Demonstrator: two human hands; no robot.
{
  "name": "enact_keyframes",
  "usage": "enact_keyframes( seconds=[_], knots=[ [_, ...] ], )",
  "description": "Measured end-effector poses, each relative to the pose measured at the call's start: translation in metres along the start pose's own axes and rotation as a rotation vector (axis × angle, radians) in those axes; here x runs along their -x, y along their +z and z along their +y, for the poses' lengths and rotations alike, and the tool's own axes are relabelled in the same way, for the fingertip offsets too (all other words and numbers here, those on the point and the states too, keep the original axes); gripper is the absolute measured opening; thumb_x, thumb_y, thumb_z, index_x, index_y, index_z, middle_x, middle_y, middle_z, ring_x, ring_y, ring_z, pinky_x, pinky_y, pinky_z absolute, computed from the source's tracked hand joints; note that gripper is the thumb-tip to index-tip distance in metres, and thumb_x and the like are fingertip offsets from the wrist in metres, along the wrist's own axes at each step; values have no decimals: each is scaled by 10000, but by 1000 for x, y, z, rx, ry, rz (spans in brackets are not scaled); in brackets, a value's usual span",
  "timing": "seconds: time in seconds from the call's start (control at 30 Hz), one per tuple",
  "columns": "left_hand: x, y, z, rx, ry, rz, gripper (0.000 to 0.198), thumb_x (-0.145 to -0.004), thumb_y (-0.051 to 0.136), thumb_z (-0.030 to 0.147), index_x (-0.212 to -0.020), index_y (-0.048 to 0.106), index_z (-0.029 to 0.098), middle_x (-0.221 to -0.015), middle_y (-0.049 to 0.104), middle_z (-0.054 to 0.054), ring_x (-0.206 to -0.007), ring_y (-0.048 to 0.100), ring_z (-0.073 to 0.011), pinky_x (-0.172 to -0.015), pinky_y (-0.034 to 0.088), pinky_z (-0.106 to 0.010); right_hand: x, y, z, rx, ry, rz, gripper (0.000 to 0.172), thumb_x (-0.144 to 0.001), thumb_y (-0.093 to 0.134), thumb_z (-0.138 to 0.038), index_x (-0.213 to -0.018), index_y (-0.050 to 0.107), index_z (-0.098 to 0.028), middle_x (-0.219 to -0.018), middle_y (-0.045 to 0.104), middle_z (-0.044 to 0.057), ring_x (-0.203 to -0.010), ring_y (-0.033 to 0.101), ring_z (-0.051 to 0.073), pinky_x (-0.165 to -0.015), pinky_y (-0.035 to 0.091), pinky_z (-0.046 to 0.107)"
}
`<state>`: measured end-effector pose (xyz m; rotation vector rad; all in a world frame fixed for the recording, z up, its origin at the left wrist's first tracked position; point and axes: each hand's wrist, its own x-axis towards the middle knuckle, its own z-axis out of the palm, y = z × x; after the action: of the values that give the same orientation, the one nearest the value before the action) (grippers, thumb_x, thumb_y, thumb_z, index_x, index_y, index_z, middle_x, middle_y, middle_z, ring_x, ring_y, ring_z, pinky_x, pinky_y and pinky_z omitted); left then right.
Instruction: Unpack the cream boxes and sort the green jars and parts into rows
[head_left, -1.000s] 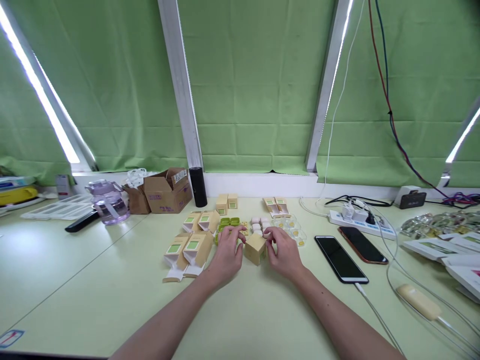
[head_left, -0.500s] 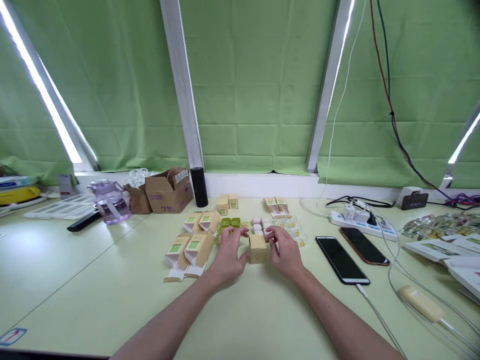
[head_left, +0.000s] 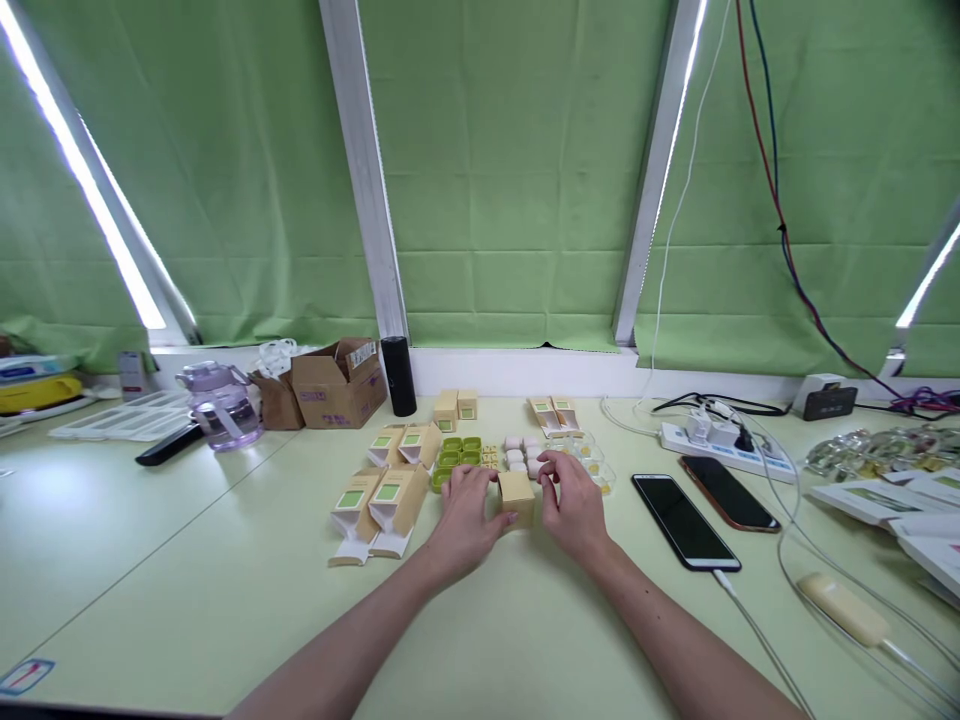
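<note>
A small kraft cardboard box (head_left: 517, 500) stands on the table in front of me. My left hand (head_left: 474, 512) grips it from the left, thumb against its front and fingertips at its far left edge. Just right of the box, my right hand (head_left: 571, 503) is curled, thumb and fingers close together; whatever they may pinch is hidden. Behind the hands sit green square cups (head_left: 459, 449), small yellowish pieces (head_left: 490, 455), pale pinkish-white pieces (head_left: 514, 455) and clear round cups with yellow in them (head_left: 594, 466).
Open kraft cartons (head_left: 397, 500) lie to the left, with more cartons (head_left: 456, 404) behind. Two phones (head_left: 685, 520) and a power strip (head_left: 724, 452) with trailing cables are on the right. A purple water jug (head_left: 222, 405), brown box (head_left: 337, 385) and black cylinder (head_left: 399, 375) stand back left.
My left hand has moved right and nearer, its thumb now on the box's front. My right fingers have shifted slightly away from the box's right side.
</note>
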<state>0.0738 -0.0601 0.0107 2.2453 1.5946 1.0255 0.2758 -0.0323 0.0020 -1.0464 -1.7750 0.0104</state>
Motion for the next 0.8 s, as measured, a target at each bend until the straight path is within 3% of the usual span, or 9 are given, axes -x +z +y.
enact_keyframes(
  seconds=[0.27, 0.57, 0.8],
  knots=[
    [4, 2, 4, 129, -35, 70, 476, -801, 793, 387, -1195, 578, 228, -1188, 562, -91, -1172, 522, -304, -1009, 460, -491, -1, -4, -8, -10, -43, 75, 202, -953, 474, -183, -1122, 580, -211, -920, 666, 65, -850, 593, 223, -707, 474, 339],
    [2, -9, 14, 88, 226, 293, 430, -884, 707, 276, -1246, 477, 237, -1229, 578, -122, -1192, 575, -295, -1002, 507, -484, 5, -6, -20, -104, -79, 39, 255, -997, 509, -323, -1230, 529, -220, -1061, 651, 103, -910, 609, 242, -694, 500, 368],
    [4, -8, 10, -55, 284, 361, 410, -873, 647, 179, -1242, 483, 248, -1223, 575, -132, -1179, 583, -315, -970, 522, -506, 9, -6, -31, -155, -115, 12, 383, -968, 555, -307, -1334, 475, -229, -1170, 645, 130, -1011, 647, 265, -699, 570, 380]
  ],
)
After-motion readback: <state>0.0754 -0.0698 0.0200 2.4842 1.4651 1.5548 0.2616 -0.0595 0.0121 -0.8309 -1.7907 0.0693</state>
